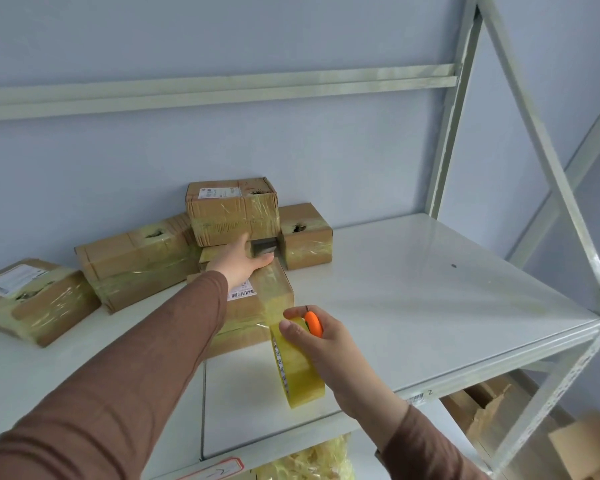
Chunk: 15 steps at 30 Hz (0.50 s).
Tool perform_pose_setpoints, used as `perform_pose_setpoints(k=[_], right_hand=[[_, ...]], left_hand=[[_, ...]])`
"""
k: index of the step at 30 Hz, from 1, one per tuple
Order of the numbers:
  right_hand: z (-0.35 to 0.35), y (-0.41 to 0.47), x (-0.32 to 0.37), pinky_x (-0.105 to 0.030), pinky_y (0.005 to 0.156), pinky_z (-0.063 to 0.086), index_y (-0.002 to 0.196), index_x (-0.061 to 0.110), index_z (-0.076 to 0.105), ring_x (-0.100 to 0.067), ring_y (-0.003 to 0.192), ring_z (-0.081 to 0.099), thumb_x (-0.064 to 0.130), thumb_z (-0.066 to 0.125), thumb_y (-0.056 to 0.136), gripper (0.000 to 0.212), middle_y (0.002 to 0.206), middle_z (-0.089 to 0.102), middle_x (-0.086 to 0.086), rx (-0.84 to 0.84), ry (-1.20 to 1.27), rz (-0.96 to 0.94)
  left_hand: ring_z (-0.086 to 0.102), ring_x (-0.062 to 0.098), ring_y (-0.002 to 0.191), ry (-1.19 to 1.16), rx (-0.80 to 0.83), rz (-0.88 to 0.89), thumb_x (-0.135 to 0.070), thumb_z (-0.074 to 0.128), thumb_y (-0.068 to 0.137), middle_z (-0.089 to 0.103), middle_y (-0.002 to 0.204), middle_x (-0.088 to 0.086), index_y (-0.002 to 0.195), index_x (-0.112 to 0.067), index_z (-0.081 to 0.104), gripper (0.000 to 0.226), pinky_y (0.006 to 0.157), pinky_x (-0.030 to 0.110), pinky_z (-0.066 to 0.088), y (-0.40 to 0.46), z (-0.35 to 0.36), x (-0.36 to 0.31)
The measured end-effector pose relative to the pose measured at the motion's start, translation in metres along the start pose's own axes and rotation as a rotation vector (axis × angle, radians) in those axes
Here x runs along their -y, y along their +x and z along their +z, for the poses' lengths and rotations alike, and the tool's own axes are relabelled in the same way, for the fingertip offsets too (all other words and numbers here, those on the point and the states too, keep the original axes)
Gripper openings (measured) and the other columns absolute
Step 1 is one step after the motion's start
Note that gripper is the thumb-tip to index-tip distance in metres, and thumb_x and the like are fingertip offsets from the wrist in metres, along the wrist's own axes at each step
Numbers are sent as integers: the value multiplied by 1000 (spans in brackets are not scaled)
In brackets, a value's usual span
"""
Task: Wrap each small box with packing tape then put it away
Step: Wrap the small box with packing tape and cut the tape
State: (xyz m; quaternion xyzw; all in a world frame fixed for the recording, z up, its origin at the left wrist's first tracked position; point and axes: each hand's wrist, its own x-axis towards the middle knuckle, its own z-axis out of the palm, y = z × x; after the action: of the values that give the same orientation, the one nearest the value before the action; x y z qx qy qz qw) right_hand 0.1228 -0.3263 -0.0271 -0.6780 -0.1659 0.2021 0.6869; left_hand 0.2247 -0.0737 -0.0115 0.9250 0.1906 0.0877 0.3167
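Cardboard box (257, 306): brown, taped, white barcode label on top, lying on the white shelf (413, 289) under the L hand, its near end reaching toward the R hand.
L hand (241, 263): reaching fwd from a brown sleeve (136, 375), lying on the box's far end w/ thumb out to the right; fingers are hidden past the far edge, so can't tell if it's gripping or just pressing.
R hand (321, 344): clenching around the tape roll, thumb pressing on the roll's top edge, just nearer the camera than the box.
Tape roll (298, 368): yellowish clear, standing on edge in the R hand; a strip of tape is running from it up onto the box top.
Orange cutter (313, 324): small, sitting betw. R thumb and fingers, against the roll.
Stacked box (232, 211): taped, sitting just beyond the L hand, on top of others.
Box w/ hole (305, 235): right of L hand, dark tear on top.
Long box (136, 268): left of L arm, taped.
Far-left box (32, 301): labelled, taped, well left of both hands.
Rack frame (541, 150): pale metal uprights and diagonal brace, right of R hand.
Lower level: more cardboard (482, 407) and yellowish scrap (309, 459) showing below the R wrist.
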Motion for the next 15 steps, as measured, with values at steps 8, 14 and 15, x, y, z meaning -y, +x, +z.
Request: perform_pose_setpoints(k=[8,14,15], right_hand=[[0,2,-8,-55,88,57,104,35,70,-32,88,71,46,76,90,18,106,71,-16,-7,-13,-5],[-2,3,-11,-49,82,59,103,36,70,-27,81,68,46,76,90,18,98,71,-12,3,-5,1],[-2,4,-12,-45,78,57,103,37,70,-23,80,65,47,75,90,18,94,69,-9,7,-4,0]], left_hand=[[46,27,103,647,-530,562,-37,80,82,52,108,1,99,-22,62,29,87,41,37,-12,11,-11],[61,23,90,549,-260,414,-36,51,106,70,89,-5,92,-23,71,28,86,39,40,-8,12,-10],[63,25,85,500,-203,382,-35,46,108,70,85,-1,91,-19,71,34,82,40,44,-6,12,-9]])
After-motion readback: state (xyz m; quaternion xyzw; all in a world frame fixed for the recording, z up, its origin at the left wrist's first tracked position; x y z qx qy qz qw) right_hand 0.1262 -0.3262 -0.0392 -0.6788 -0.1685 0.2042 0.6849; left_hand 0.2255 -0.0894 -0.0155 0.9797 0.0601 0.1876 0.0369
